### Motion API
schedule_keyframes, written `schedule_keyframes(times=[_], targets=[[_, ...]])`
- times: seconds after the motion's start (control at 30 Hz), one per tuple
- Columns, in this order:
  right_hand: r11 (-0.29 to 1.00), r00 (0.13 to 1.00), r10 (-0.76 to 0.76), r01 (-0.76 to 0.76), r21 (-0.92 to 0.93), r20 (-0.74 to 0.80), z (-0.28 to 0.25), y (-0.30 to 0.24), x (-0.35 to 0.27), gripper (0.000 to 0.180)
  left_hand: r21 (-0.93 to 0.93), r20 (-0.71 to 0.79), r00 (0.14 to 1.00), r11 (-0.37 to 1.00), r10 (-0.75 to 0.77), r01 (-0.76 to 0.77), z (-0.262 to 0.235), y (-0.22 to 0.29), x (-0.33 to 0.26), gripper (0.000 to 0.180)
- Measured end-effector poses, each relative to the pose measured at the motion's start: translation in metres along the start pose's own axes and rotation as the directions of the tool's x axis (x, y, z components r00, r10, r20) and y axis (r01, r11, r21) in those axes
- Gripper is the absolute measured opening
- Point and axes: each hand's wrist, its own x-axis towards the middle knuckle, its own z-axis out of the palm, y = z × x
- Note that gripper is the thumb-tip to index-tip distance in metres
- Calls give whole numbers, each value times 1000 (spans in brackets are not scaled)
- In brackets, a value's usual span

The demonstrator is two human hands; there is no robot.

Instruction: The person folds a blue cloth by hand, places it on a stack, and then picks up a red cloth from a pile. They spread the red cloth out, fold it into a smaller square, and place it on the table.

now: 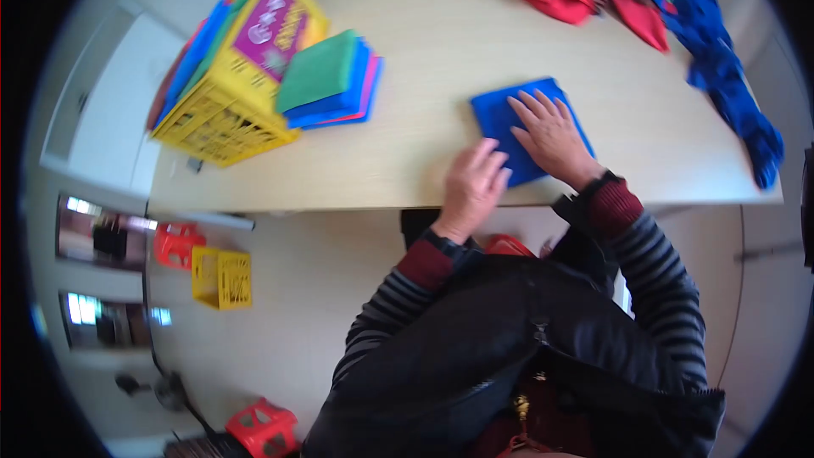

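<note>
I see the folded blue cloth (502,123) near the front edge of the table (398,165). My right hand (554,139) lies open upon it – nothing is gripped. My left hand (471,190) is half curled at its left side – I cannot tell whether it pinches fabric.

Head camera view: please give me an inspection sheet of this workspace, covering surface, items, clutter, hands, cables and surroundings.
Surface: pale table, light wood tone.
Items: folded blue cloth near the front edge; stack of folded cloths beside a yellow crate with coloured cloth in it.
Clutter: loose heap of red and blue cloth at the far right.
Hands: right hand flat on the blue cloth; left hand at its near left, contact unclear.
Cables: nothing clearly seen.
Surroundings: red stools and a smaller-looking yellow crate on the floor.
</note>
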Motion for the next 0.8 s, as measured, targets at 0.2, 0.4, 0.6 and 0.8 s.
schedule_keyframes(times=[0.2, 0.4, 0.6, 0.8], targets=[[992, 991, -122, 122, -6, 57, 33, 27, 2, 55, 0, -7, 985, 985, 170, -170, 24, 7, 2, 33], [993, 990, -101, 106, -51, 97, 32, 20, 8, 56, 57, 39, 996, 995, 80, -82, 17, 0, -19, 32], [993, 996, -69, 75, -94, 59, 34, 67, 0, 57, 55, 56, 995, 994, 87, -91, 26, 1, -12, 33], [995, 993, 97, -95, -31, 67, 33, 92, -16, 56, 50, 57, 995, 995, 87, -90, 31, -4, -16, 30]])
